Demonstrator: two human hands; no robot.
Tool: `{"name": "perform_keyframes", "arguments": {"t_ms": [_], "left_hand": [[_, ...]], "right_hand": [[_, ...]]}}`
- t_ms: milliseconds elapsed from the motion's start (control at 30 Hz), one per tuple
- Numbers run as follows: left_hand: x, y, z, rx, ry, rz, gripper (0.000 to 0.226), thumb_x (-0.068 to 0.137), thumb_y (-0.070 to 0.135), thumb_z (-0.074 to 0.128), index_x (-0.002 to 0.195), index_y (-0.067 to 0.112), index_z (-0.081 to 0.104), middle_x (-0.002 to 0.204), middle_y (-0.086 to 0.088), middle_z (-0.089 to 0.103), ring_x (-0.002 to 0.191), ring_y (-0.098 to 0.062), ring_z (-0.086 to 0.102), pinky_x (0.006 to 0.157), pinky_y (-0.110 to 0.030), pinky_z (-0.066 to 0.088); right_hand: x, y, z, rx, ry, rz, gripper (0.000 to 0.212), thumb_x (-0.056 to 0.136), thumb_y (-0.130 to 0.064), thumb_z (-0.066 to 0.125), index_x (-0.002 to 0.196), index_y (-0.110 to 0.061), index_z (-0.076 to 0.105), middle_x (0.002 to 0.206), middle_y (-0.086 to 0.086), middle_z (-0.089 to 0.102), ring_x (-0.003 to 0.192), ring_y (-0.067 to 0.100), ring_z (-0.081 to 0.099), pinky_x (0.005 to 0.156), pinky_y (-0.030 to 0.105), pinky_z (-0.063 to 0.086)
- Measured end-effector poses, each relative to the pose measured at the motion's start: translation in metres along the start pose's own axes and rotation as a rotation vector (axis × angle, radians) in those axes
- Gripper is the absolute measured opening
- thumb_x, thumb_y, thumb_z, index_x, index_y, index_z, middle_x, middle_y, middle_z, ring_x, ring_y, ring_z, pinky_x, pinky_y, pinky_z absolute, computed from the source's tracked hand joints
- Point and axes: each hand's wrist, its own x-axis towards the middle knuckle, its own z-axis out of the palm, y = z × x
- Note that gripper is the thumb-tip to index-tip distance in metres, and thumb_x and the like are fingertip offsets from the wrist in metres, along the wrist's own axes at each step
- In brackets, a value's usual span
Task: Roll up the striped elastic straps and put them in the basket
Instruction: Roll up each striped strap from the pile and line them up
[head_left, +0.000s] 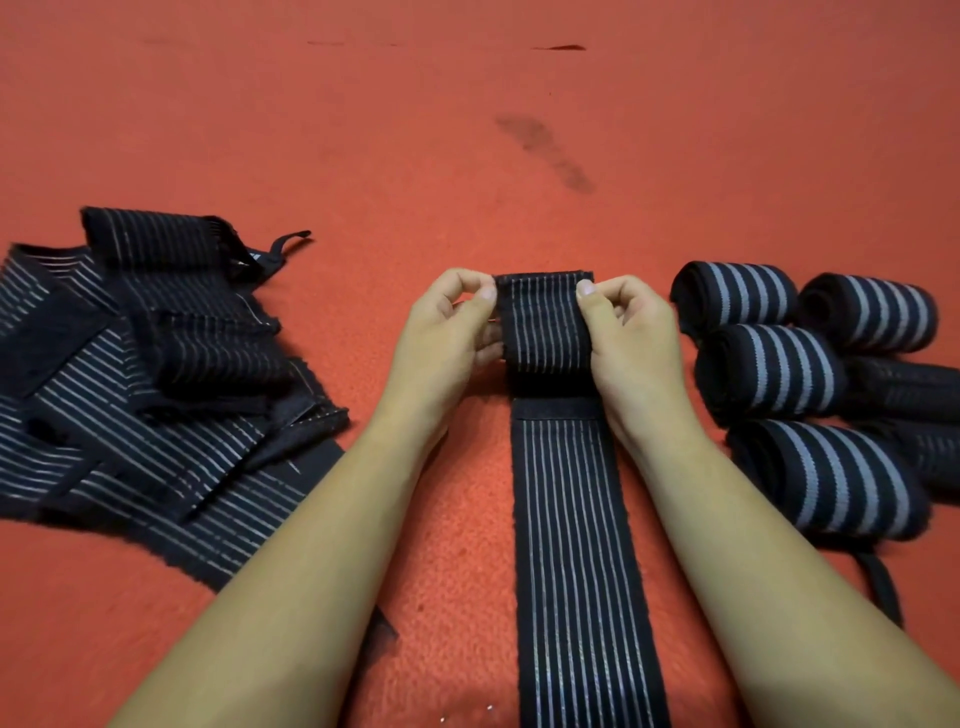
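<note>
A black elastic strap with thin pale stripes (574, 545) lies lengthwise on the red carpet, running from the bottom edge up to a partly wound roll (545, 332) at its far end. My left hand (452, 332) pinches the roll's left side between thumb and fingers. My right hand (631, 332) pinches its right side the same way. A black fastening band crosses the strap just below the roll. No basket is in view.
A loose pile of unrolled thin-striped straps (130, 395) lies at the left. Several finished rolls with broad grey stripes (779, 374) sit at the right, one trailing a black loop. Red carpet (467, 156) with a dark smudge stretches beyond.
</note>
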Motion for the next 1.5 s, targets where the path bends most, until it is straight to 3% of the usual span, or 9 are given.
{"name": "perform_keyframes", "arguments": {"t_ms": [200,300,400,500,700,900,1100,1300,1500], "left_hand": [[-0.002,-0.002,-0.004,0.174,-0.070,0.197,0.013,0.099,0.010,0.059,0.108,0.014,0.067,0.093,0.001,0.072,0.086,-0.010,0.065,0.079,-0.034,0.055],[-0.001,-0.001,-0.007,0.223,-0.063,0.245,0.011,0.099,0.013,0.059,0.102,0.019,0.068,0.085,0.006,0.068,0.077,-0.009,0.059,0.071,-0.036,0.050],[-0.001,0.000,-0.007,0.251,-0.045,0.297,0.011,0.100,0.020,0.058,0.099,0.025,0.068,0.077,0.009,0.061,0.066,-0.009,0.048,0.061,-0.033,0.039],[-0.002,0.001,-0.007,0.233,-0.061,0.324,0.011,0.100,0.019,0.057,0.099,0.023,0.067,0.082,0.007,0.062,0.071,-0.009,0.050,0.064,-0.033,0.039],[-0.004,0.004,-0.005,0.208,-0.094,0.329,0.011,0.098,0.002,0.055,0.100,0.009,0.063,0.078,0.014,0.062,0.071,0.002,0.052,0.067,-0.018,0.041],[-0.004,0.002,-0.005,0.253,-0.129,0.371,0.026,0.097,-0.005,0.054,0.119,0.008,0.052,0.089,-0.002,0.060,0.084,-0.007,0.056,0.077,-0.020,0.044],[-0.004,0.003,-0.007,0.341,-0.107,0.397,0.027,0.094,-0.004,0.057,0.104,0.021,0.061,0.092,0.006,0.066,0.084,-0.004,0.060,0.078,-0.022,0.046],[-0.005,0.003,-0.005,0.313,-0.149,0.328,0.003,0.098,0.017,0.059,0.098,0.020,0.060,0.080,0.008,0.058,0.072,-0.003,0.050,0.064,-0.019,0.040],[-0.004,0.003,-0.007,0.278,-0.158,0.358,0.010,0.093,0.011,0.061,0.097,0.020,0.059,0.090,-0.003,0.059,0.084,-0.011,0.053,0.075,-0.027,0.043]], "right_hand": [[-0.003,-0.010,-0.003,0.235,-0.093,0.022,0.011,0.091,-0.020,0.065,0.094,-0.016,0.055,0.075,0.012,0.059,0.069,0.022,0.053,0.062,0.036,0.043],[-0.003,-0.013,-0.007,0.236,-0.221,-0.025,0.014,0.098,-0.015,0.061,0.112,-0.017,0.060,0.080,0.015,0.065,0.074,0.024,0.057,0.067,0.036,0.045],[-0.003,-0.015,-0.008,0.148,-0.257,-0.102,0.010,0.097,-0.011,0.062,0.102,-0.010,0.070,0.086,0.020,0.071,0.078,0.020,0.060,0.074,0.038,0.048],[-0.004,-0.017,-0.009,0.164,-0.261,-0.148,0.013,0.095,-0.004,0.063,0.096,-0.013,0.071,0.093,0.006,0.074,0.087,0.016,0.065,0.086,0.037,0.052],[-0.004,-0.017,-0.014,0.194,-0.298,-0.144,0.014,0.092,-0.003,0.064,0.094,-0.014,0.071,0.087,0.004,0.070,0.085,0.019,0.063,0.082,0.040,0.051],[-0.002,-0.019,-0.015,0.239,-0.274,-0.068,0.009,0.092,-0.012,0.069,0.101,-0.013,0.072,0.086,0.005,0.072,0.083,0.018,0.066,0.079,0.038,0.054],[0.000,-0.017,-0.018,0.115,-0.286,-0.162,0.015,0.087,-0.002,0.070,0.101,-0.008,0.073,0.096,0.001,0.073,0.092,0.011,0.067,0.091,0.034,0.054],[-0.003,-0.020,-0.018,0.136,-0.303,-0.151,0.017,0.084,0.001,0.072,0.094,-0.012,0.073,0.085,-0.005,0.073,0.083,0.008,0.067,0.081,0.028,0.053],[-0.004,-0.021,-0.016,0.157,-0.278,-0.036,0.017,0.092,-0.017,0.070,0.107,-0.011,0.073,0.086,0.002,0.072,0.080,0.011,0.066,0.075,0.029,0.053]]}}
